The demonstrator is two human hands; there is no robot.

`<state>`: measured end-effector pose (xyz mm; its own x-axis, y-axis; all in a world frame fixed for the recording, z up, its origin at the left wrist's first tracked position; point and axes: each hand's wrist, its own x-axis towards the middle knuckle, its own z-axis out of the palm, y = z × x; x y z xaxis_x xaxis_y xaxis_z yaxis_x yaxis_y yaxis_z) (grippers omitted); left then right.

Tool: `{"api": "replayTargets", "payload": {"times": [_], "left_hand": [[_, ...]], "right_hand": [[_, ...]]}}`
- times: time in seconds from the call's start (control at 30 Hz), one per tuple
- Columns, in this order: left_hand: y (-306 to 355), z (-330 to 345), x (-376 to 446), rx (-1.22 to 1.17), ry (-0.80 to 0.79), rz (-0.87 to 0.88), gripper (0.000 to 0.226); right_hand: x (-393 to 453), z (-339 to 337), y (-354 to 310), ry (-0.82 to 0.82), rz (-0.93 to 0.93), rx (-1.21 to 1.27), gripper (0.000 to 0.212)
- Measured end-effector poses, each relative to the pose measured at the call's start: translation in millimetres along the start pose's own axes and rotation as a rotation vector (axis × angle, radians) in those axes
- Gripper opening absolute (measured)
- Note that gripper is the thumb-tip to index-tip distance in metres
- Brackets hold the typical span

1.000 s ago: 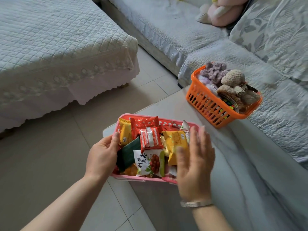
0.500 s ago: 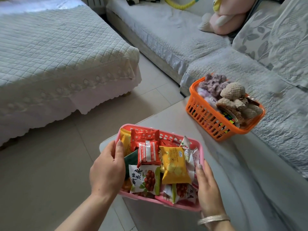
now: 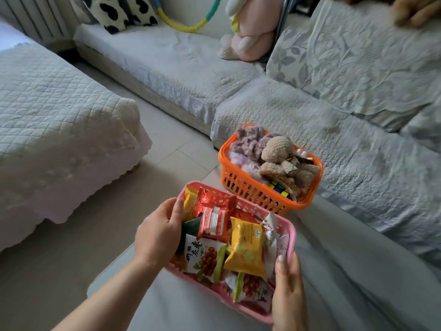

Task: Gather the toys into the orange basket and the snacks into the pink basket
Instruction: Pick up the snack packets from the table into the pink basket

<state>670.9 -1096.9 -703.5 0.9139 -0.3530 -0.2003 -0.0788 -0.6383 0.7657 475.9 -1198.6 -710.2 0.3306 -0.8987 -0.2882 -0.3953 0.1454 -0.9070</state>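
Both hands grip the pink basket (image 3: 290,237): the left hand (image 3: 158,231) curls over its left rim, the right hand (image 3: 288,292) clasps its near right corner. It sits on the pale tabletop (image 3: 346,290), packed with snack packets (image 3: 245,249). Just beyond, the orange basket (image 3: 250,187) holds plush toys (image 3: 276,146) and a puzzle cube (image 3: 280,189).

Left hand (image 3: 158,231), right hand (image 3: 288,292): both gripping.

Pink basket (image 3: 290,237): smooth moulded plastic lattice. Orange basket (image 3: 248,187): same, glossier. Snack packets (image 3: 245,249): shiny crinkled film. Toys (image 3: 276,149): nubby knit, fuzzy plush. Sofa cover (image 3: 358,163): matt quilted cloth. Floor (image 3: 71,247): smooth tile.
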Motion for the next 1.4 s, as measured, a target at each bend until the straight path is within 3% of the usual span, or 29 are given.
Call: {"api": "replayTargets", "payload": {"times": [0.13,0.17,0.27,0.37,0.77,1.0,1.1,1.13,1.23,1.33,1.4], "left_hand": [[7,10,38,0.066,-0.114,0.084,0.042],[9,11,45,0.086,-0.131,0.11,0.04],[14,10,64,0.135,-0.199,0.17,0.034],[14,11,75,0.141,-0.242,0.202,0.033],[16,20,95,0.237,-0.278,0.273,0.043],[23,25,103,0.21,-0.283,0.276,0.072],[27,29,106,0.212,-0.275,0.278,0.067],[28,29,107,0.208,-0.276,0.28,0.065],[32,29,108,0.166,-0.299,0.285,0.059],[37,21,109,-0.035,-0.374,0.228,0.028],[38,18,122,-0.077,-0.393,0.231,0.041]], "right_hand": [[3,22,5,0.146,0.043,-0.013,0.112],[3,26,2,0.179,0.063,0.01,0.108],[10,36,-5,0.246,0.129,0.065,0.059],[22,38,-11,0.272,0.116,0.038,0.046],[37,45,-14,0.319,0.139,0.012,0.048],[47,44,-14,0.321,0.169,0.011,0.052],[51,44,-16,0.331,0.115,0.016,0.079],[53,44,-14,0.344,0.109,0.018,0.079],[56,42,-12,0.326,0.122,0.036,0.048],[56,35,-12,0.304,0.113,0.073,0.048],[61,26,-16,0.336,0.118,0.087,0.053]]}}
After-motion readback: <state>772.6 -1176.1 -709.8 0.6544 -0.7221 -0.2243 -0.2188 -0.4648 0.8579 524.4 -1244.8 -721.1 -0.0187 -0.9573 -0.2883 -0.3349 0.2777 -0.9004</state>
